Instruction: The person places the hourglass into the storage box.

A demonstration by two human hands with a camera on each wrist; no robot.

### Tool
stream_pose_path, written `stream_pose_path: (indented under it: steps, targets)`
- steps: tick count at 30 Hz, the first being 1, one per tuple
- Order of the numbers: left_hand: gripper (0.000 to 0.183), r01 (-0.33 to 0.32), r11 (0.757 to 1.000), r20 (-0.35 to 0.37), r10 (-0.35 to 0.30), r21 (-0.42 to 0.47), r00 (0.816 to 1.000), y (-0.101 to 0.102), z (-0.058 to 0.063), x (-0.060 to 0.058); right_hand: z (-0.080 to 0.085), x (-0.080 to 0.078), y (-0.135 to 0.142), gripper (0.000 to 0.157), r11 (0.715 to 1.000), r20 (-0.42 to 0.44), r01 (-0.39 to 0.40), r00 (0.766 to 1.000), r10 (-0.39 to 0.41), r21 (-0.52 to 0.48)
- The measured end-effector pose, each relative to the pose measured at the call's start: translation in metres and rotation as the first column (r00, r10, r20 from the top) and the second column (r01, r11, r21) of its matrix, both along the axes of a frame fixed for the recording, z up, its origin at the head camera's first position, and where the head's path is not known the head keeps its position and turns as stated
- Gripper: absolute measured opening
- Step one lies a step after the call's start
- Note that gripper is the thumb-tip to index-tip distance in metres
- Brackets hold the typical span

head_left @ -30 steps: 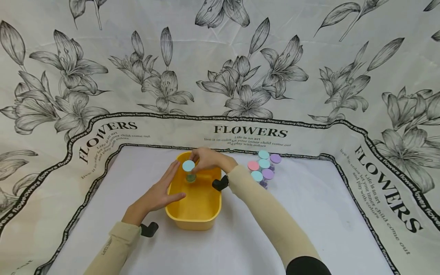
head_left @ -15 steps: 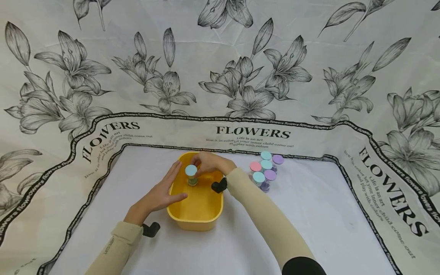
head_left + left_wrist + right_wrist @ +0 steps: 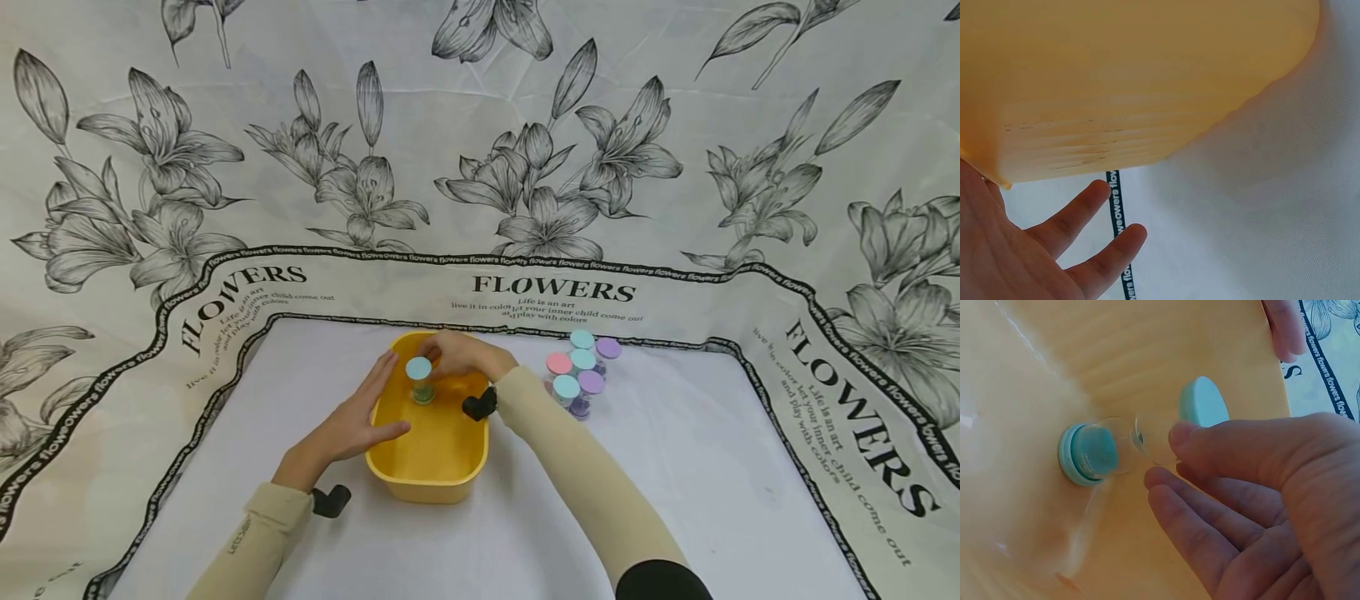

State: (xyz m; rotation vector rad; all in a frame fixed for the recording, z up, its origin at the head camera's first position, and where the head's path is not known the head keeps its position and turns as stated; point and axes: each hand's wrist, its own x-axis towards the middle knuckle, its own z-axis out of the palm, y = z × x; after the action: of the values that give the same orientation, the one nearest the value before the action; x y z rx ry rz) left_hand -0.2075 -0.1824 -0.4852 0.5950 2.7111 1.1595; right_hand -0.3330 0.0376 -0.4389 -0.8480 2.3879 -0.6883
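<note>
Right hand (image 3: 457,354) pinches a timer (image 3: 422,393) beside open tub floor (image 3: 429,447), left hand (image 3: 350,423) spread along the rim (image 3: 427,482).

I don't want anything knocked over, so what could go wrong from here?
The right hand pinches the hourglass near its top, so it might tip if released unevenly. The lidded cluster appears close to the right sleeve, which could brush it if the arm swings outward.

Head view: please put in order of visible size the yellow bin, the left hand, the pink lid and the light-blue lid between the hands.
1. Yellow bin
2. Left hand
3. Pink lid and light-blue lid: too alike to rank
</note>
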Motion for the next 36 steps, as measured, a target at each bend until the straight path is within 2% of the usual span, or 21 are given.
stream_pose_path:
  steps: [7,11,20,24,29,32,36]
  targets:
    - [0.107,0.003,1.0,0.003,-0.003,0.002,1.0,0.0,-0.001,0.0,0.003,0.002,0.003,0.051,1.0,0.022,0.022,1.0,-0.022,-0.011]
    - [0.107,0.004,1.0,0.006,-0.004,0.0,1.0,0.001,0.0,0.0,0.011,0.002,0.009,0.054,0.999,0.038,0.034,0.999,-0.033,-0.034]
    - [0.108,-0.014,1.0,0.019,0.015,-0.012,1.0,0.0,-0.001,0.0,0.042,0.002,0.046,0.05,0.98,-0.002,0.018,1.0,-0.018,-0.2]
    - [0.108,-0.026,0.999,0.009,0.026,-0.02,1.0,-0.001,-0.002,0.002,0.052,-0.003,0.068,0.051,0.963,-0.029,0.066,0.997,-0.077,-0.262]
    - [0.106,-0.024,1.0,-0.01,0.024,-0.015,1.0,-0.001,-0.002,0.003,0.062,-0.005,0.102,0.054,0.938,-0.083,0.145,0.98,-0.179,-0.314]
    - [0.105,-0.027,0.999,-0.015,0.026,-0.045,1.0,0.0,-0.001,0.003,0.065,-0.002,0.126,0.058,0.925,-0.126,0.199,0.96,-0.251,-0.323]
    - [0.106,-0.026,0.997,-0.02,0.025,-0.071,0.999,0.001,0.001,0.003,0.065,0.003,0.16,0.067,0.901,-0.166,0.295,0.918,-0.359,-0.319]
